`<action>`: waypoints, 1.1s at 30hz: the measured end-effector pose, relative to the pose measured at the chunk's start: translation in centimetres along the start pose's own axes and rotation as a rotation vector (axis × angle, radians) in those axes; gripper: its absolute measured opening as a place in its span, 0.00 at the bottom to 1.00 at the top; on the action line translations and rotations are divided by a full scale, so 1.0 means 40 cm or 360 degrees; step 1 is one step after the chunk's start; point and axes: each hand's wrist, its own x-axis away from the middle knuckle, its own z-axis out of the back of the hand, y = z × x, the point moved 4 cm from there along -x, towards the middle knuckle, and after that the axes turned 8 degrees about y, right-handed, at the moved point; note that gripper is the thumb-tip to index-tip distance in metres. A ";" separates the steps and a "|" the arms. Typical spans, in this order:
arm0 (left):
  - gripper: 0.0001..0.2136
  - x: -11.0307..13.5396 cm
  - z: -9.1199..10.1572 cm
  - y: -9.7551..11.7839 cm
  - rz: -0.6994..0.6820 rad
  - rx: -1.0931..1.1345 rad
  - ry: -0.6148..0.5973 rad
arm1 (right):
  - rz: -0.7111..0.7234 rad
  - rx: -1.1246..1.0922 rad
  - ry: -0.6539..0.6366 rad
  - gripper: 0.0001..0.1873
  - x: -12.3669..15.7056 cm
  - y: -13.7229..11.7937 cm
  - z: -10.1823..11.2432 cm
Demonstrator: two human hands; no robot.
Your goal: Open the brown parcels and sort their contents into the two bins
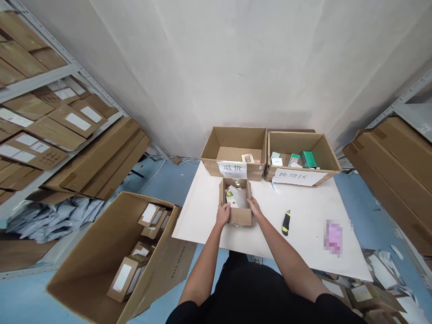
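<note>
Spanning the back: pale wall [216, 67]. Left shelving [37, 83] packed with taped, labelled cartons. White table [303, 202] in front of person in black top. Big open carton [165, 256] on blue floor, left of table, labelled parcels inside. Two cardboard bins along table's far edge: left bin [239, 135] and right bin [293, 141], side by side, handwritten paper sign on each front.

Small open box [240, 217] at table's near side, just in front of left bin, flap facing person. Left hand [223, 214] holds its left wall, thumb at rim; right hand [254, 206] holds its right wall. Fingers bent round sides, partly hidden. In box: whitish packet [239, 196] beside printed item. Pink item [334, 237] right on table, pixelated, unreadable. Green box [308, 159] in right bin. Black-yellow cutter [286, 223] lies right of right hand.
</note>
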 end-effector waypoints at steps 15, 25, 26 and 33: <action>0.51 0.036 0.030 -0.050 -0.0150 -0.0118 -0.0837 | 0.1045 0.0449 0.0058 0.18 0.079 -0.142 0.006; 0.45 0.132 -0.069 -0.036 -0.0410 -0.0553 -0.0135 | 0.0127 0.1451 -0.0624 0.58 -0.029 -0.093 -0.172; 0.41 0.139 -0.069 -0.039 -0.0441 -0.0534 -0.0054 | 0.0052 0.1511 -0.0682 0.63 -0.029 -0.076 -0.190; 0.35 0.144 -0.082 -0.050 -0.0476 -0.0525 0.0076 | -0.0076 0.1715 -0.0687 0.74 -0.022 0.004 -0.325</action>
